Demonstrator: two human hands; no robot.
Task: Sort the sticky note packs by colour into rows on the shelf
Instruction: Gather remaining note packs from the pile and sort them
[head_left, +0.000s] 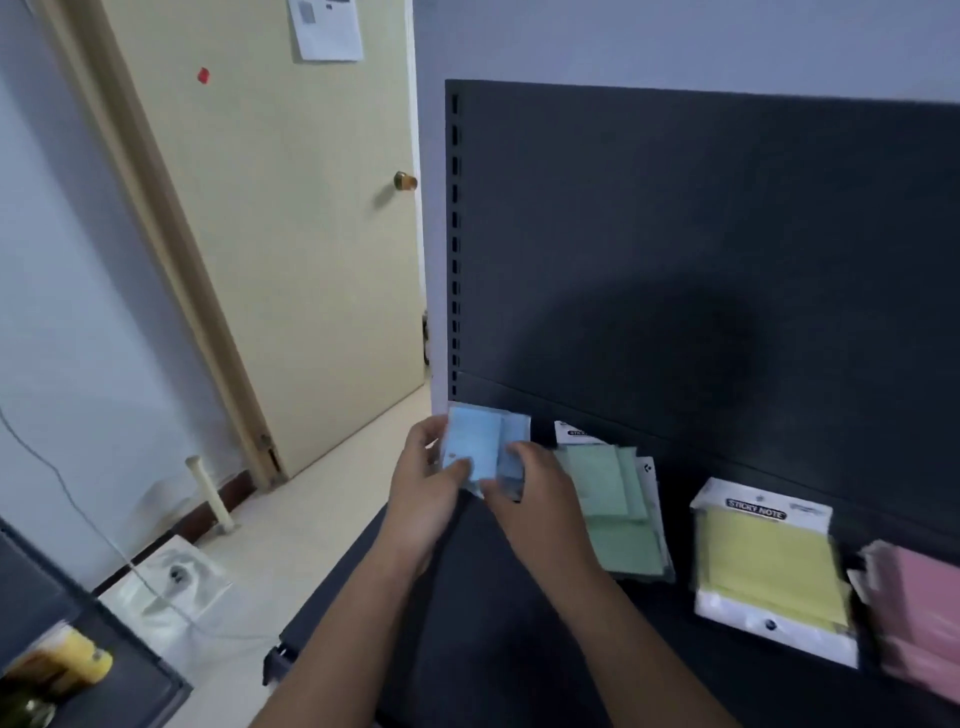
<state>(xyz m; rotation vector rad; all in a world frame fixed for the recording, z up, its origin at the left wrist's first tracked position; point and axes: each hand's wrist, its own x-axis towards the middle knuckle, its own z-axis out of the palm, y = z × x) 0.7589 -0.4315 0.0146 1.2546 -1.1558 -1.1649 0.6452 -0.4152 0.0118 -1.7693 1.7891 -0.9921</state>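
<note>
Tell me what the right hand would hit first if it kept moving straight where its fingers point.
The blue sticky note packs, which the right hand pinches; pushing further, it would likely meet the left hand holding their other side.

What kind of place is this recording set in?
Likely an ordinary room with a shop-style display: a dark slotted shelf unit, sticky note packs on it, a plain door beside.

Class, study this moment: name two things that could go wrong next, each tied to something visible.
1. The left hand and right hand hold the blue packs at the left end of the shelf; a loose grip could drop some off that edge.
2. The green packs lie unevenly stacked beside the right hand; it could knock them askew.
</note>
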